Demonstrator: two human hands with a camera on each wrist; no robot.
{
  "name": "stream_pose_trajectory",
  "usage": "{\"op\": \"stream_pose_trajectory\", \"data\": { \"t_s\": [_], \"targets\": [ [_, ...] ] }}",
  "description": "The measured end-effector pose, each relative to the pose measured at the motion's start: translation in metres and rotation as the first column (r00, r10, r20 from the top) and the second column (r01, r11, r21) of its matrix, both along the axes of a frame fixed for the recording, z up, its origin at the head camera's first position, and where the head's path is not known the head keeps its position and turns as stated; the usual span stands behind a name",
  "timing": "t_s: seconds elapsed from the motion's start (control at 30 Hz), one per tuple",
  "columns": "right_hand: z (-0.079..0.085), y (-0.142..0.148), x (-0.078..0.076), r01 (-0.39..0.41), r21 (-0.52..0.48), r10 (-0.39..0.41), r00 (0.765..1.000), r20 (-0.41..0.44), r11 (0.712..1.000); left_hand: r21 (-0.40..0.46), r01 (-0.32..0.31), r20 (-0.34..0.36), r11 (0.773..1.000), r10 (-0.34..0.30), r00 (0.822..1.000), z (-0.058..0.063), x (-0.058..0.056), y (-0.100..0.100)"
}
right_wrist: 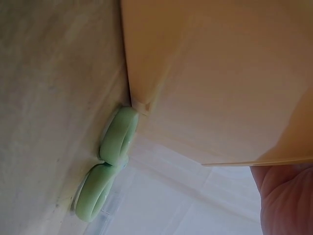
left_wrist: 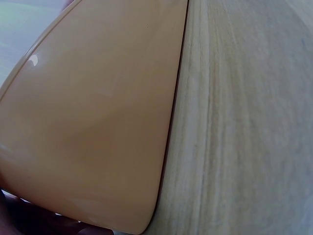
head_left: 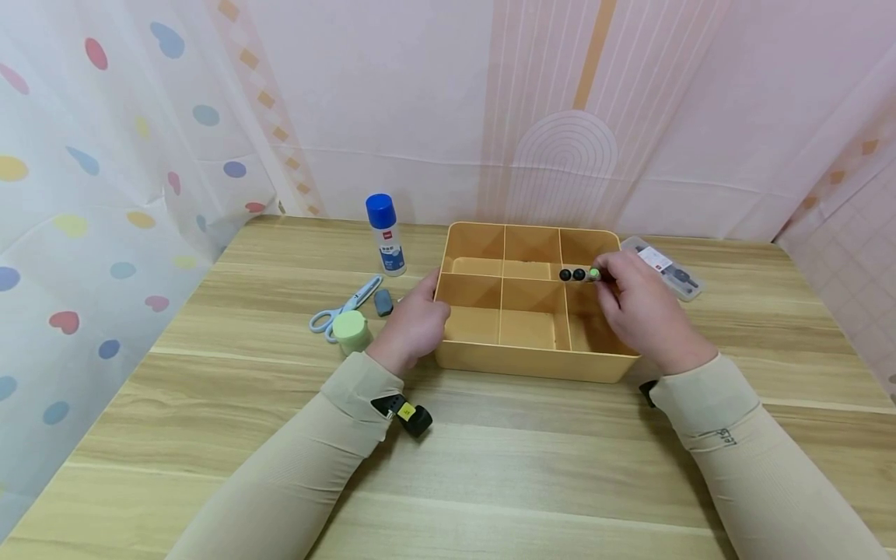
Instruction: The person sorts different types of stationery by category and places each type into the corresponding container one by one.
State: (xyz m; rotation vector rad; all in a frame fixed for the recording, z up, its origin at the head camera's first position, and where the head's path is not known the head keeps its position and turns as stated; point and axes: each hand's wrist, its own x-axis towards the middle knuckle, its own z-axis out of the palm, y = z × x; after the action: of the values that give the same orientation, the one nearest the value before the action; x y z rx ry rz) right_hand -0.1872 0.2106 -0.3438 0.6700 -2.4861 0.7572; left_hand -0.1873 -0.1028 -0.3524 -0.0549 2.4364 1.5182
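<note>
Pens (head_left: 579, 274), or what look like pens, are pinched in a row by the right hand (head_left: 645, 311), with its thumb and finger clamped on them. Two black ends and one green end are seen poking out on the left. They are held up at the right part of the box (head_left: 532, 362), by the wall between its back right and front right parts. Which of the two parts they are over cannot be told. The left hand (head_left: 411, 325) is set against the left side of the box. Its fingers are partly hidden, so whether they are clamped or just laid flat cannot be told.

For this to go well, one part should be picked, and the pens should be moved clear of the thin wall so that no end gets caught. They should be kept close together, as a loose pinch could let one roll off. They are best let down low and let go softly, not dropped. The box should be pressed gently from the left so that it is not pushed along the table (head_left: 490, 474). The clear case (head_left: 665, 268) is near the right hand, and should not be bumped.
</note>
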Motion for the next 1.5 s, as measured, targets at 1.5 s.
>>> {"op": "stream_pose_trajectory", "data": {
  "t_s": [1.5],
  "targets": [
    [0.0006, -0.0025, -0.0032, 0.062, 0.079, -0.074, 0.986, 0.152, 0.995, -0.014, -0.006, 0.009, 1.0, 0.006, 1.0, 0.0026, 0.0002, 0.0009]
  ]
}}
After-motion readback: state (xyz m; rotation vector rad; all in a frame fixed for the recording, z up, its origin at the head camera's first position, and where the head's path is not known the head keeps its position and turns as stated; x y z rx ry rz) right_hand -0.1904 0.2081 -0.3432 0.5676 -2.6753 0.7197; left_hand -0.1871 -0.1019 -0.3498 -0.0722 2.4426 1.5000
